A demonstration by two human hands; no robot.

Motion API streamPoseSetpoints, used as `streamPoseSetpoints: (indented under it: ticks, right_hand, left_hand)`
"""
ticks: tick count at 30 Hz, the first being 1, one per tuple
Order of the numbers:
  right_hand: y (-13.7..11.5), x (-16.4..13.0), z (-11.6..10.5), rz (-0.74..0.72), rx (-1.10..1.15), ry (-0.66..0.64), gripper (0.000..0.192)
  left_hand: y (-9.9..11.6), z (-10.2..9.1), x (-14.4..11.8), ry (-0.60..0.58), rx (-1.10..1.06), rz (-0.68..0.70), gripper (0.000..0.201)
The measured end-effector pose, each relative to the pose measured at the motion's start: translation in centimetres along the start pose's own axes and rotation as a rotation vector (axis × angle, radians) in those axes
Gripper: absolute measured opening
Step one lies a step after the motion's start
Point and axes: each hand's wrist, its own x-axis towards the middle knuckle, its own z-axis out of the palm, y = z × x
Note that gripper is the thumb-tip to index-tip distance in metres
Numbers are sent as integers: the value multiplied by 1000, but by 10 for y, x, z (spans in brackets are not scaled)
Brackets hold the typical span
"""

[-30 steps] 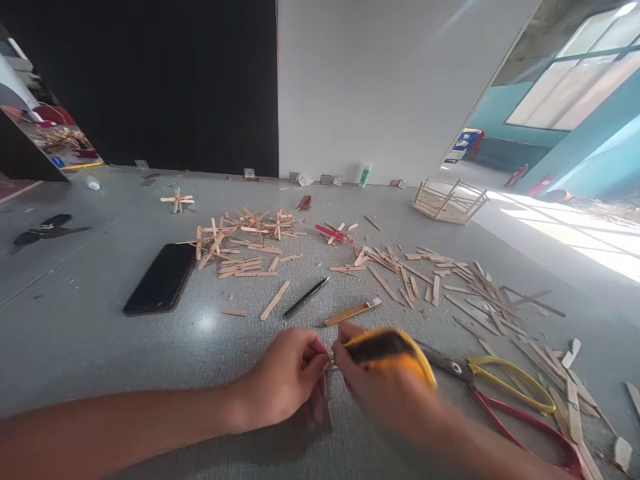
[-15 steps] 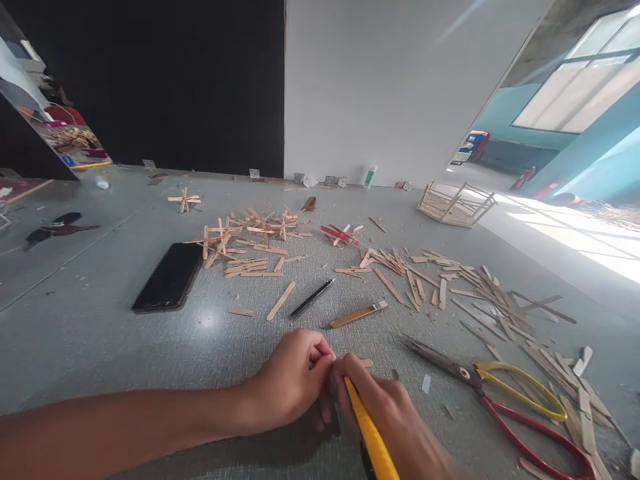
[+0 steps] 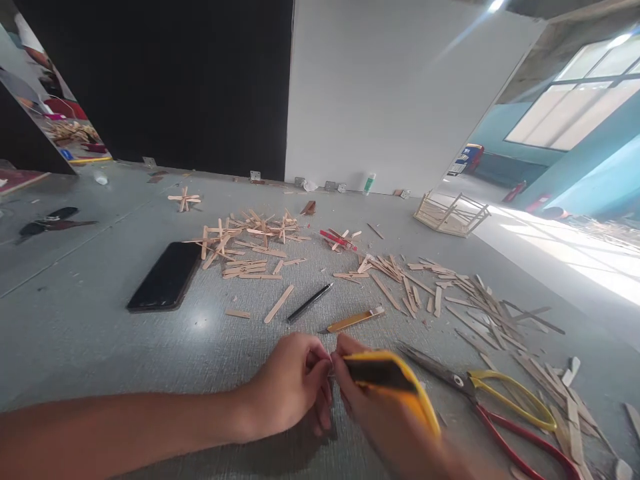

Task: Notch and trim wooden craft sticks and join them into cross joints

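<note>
My left hand (image 3: 290, 383) is closed in a pinch above the table, its fingertips meeting those of my right hand; what they pinch is too small to make out. My right hand (image 3: 370, 407) grips a yellow-and-black utility knife (image 3: 390, 373), somewhat blurred, with its blade hidden. Just beyond the hands lie a yellow craft knife (image 3: 353, 321) and a black pen (image 3: 310, 303). Single wooden craft sticks (image 3: 279, 304) rest close by. Scissors (image 3: 463, 383) with one yellow and one red handle lie open to the right.
A black phone (image 3: 165, 277) lies at left. Heaps of sticks (image 3: 260, 227) spread across the middle, with more cut sticks (image 3: 480, 300) at right. A stick frame (image 3: 453, 213) and a small green-white bottle (image 3: 369, 183) stand farther back, near the upright panel (image 3: 390, 87).
My right hand has turned, swinging the yellow knife from pointing down toward me to lying more sideways. The left hand keeps its pinch. The view has tilted slightly.
</note>
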Motion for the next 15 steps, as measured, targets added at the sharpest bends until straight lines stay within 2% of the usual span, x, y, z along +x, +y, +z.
streamPoseSetpoints:
  ticks: [4,7,11,13,15]
  right_hand:
    - [-5,-20,3,-67,36,-176,14]
    - [-11,-22,1,-105,11,-176,10]
    - [-12,-11,0,-36,164,-201,22]
    - [-10,-7,1,14,113,-139,24]
    - [-9,-6,0,40,-58,17,28]
  left_hand:
    - [-3,-1,0,2,-10,-10,43]
    - [-3,-1,2,2,-18,-8,44]
    - [-2,0,1,3,-23,-6,42]
    - [0,0,0,-1,-11,-4,41]
    - [0,-1,-1,1,2,-6,39]
